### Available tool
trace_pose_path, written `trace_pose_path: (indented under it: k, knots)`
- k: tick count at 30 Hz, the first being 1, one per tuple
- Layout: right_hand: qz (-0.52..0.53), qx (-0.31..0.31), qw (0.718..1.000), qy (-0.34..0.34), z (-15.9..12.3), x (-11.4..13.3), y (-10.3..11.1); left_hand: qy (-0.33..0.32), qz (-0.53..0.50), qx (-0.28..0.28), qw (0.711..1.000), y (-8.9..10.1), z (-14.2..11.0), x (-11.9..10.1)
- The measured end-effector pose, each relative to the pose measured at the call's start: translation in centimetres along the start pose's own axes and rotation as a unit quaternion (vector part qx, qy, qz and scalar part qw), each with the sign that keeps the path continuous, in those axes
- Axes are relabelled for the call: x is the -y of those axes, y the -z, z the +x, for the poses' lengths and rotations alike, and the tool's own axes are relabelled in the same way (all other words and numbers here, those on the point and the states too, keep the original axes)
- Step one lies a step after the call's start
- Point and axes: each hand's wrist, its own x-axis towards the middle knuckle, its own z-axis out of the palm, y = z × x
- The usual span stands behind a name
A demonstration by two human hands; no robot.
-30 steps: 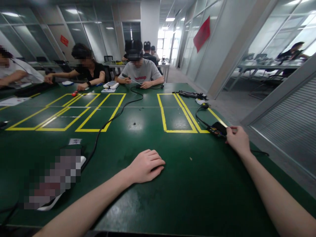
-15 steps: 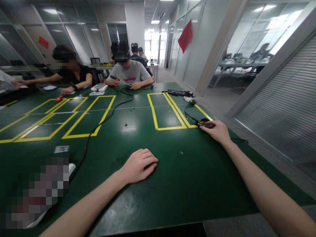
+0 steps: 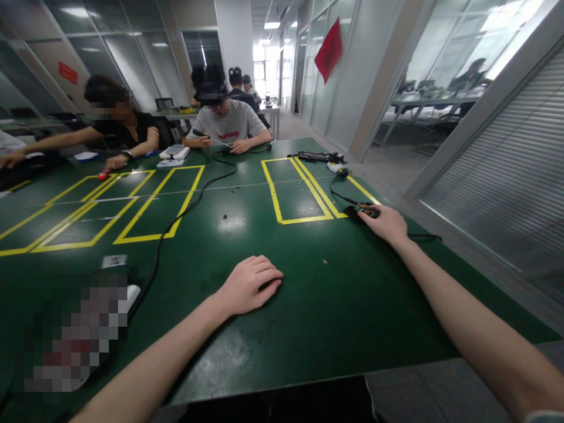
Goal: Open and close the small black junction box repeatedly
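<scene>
My right hand (image 3: 388, 225) is at the right side of the table, its thumb and fingers closed around the near end of a small dark device (image 3: 362, 210) with orange and greenish marks. Its exact kind is not clear, and my fingers hide part of it. A black cable with a plug (image 3: 342, 173) runs from its far side. My left hand (image 3: 252, 284) lies palm down on the green table (image 3: 304, 329), fingers stretched out and slightly bent, with nothing in it.
Yellow tape (image 3: 304, 221) marks rectangles on the table. A long black cable (image 3: 192, 205) crosses to a blurred-out object (image 3: 83, 329) at left. A folded black tripod-like object (image 3: 318, 157) lies at the far right. Across the table, a person in grey (image 3: 233, 123) holds a screwdriver-like tool (image 3: 215, 141).
The view has tilted down a little, so the table sits higher in the picture. My right hand keeps its hold on the dark device, which looks slightly turned. My left hand stays resting.
</scene>
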Motion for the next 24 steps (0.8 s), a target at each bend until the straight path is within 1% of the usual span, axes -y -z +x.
trace_pose_path:
  k: [2, 4, 5, 6, 7, 8, 9, 10, 11, 12, 13, 14, 16, 20, 24]
  knots:
    - [0.017, 0.017, 0.999, 0.048, -1.5, 1.7, -0.2, 0.009, 0.008, 0.002, 1.0, 0.1, 0.0, 0.2]
    - [0.046, 0.05, 0.991, 0.117, -4.3, 4.2, -0.4, 0.017, 0.016, -0.001, 1.0, 0.4, 0.1, 0.4]
    - [0.071, 0.073, 0.981, 0.165, -6.1, 5.7, -0.4, 0.02, 0.021, -0.006, 1.0, 0.6, 0.1, 0.4]
    - [0.105, 0.099, 0.963, 0.227, -8.0, 7.3, -0.4, 0.021, 0.026, -0.011, 0.999, 0.7, 0.0, 0.4]
    - [0.141, 0.131, 0.936, 0.295, -10.0, 8.8, -0.3, 0.02, 0.03, -0.016, 0.999, 0.8, 0.0, 0.4]
    - [0.169, 0.168, 0.902, 0.359, -11.9, 10.3, -0.2, 0.015, 0.032, -0.018, 0.999, 0.9, -0.1, 0.3]
    - [0.188, 0.21, 0.863, 0.42, -13.5, 11.5, 0.0, 0.009, 0.031, -0.017, 0.999, 1.0, -0.2, 0.1]
    - [0.196, 0.247, 0.825, 0.469, -14.8, 12.6, 0.3, 0.001, 0.028, -0.012, 1.0, 1.0, -0.3, 0.0]
    - [0.196, 0.276, 0.794, 0.505, -15.8, 13.3, 0.5, -0.003, 0.024, -0.004, 1.0, 0.9, -0.5, -0.2]
    - [0.196, 0.294, 0.773, 0.527, -16.4, 13.8, 0.8, -0.005, 0.018, 0.007, 1.0, 0.8, -0.6, -0.3]
    - [0.198, 0.303, 0.765, 0.533, -16.7, 14.1, 1.0, 0.004, 0.016, 0.012, 1.0, 0.8, -0.7, -0.5]
    - [0.201, 0.305, 0.765, 0.531, -16.7, 14.2, 1.1, 0.015, 0.015, 0.017, 1.0, 0.7, -0.8, -0.6]
    - [0.214, 0.295, 0.776, 0.514, -16.5, 14.0, 1.2, 0.029, 0.009, 0.022, 0.999, 0.6, -0.9, -0.6]
    - [0.246, 0.264, 0.793, 0.49, -16.3, 13.5, 0.9, 0.047, 0.01, 0.014, 0.999, 0.8, -0.9, -0.2]
    - [0.281, 0.249, 0.8, 0.468, -16.6, 13.3, 0.7, 0.065, -0.003, 0.03, 0.997, 1.0, -0.9, 0.2]
